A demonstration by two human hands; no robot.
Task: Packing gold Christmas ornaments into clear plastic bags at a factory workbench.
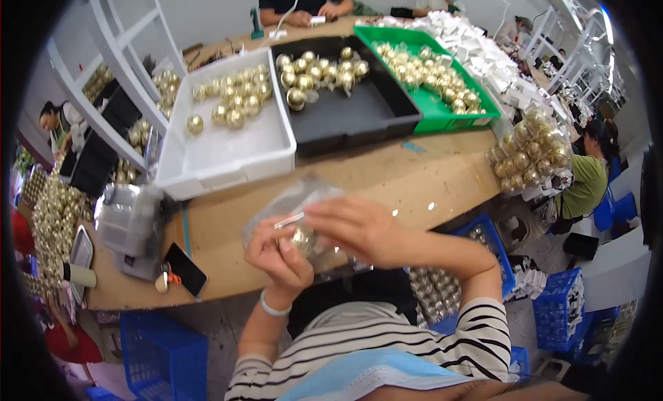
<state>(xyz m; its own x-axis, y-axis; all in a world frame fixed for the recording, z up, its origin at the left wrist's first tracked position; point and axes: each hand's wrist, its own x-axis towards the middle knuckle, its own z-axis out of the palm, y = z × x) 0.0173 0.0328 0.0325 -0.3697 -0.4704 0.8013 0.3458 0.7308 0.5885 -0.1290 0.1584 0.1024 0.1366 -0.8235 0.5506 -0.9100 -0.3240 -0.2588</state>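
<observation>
While the left hand (280,256) grasps a gold ball (302,241) in its grip, the right hand (359,225) (blurred, its hold impossible to tell) arches just beside, clear plastic (293,197) spreading beyond the grip over the counter (394,187); light finger pressure should best prevent slipping.

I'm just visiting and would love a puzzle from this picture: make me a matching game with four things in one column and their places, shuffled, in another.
1. White tray
2. Black tray
3. Green tray
4. Gold item

A. Rightmost of the three trays
B. Between the left hand and right hand
C. Leftmost of the three trays
D. Middle of the three trays

Pairs: 1-C, 2-D, 3-A, 4-B
</observation>
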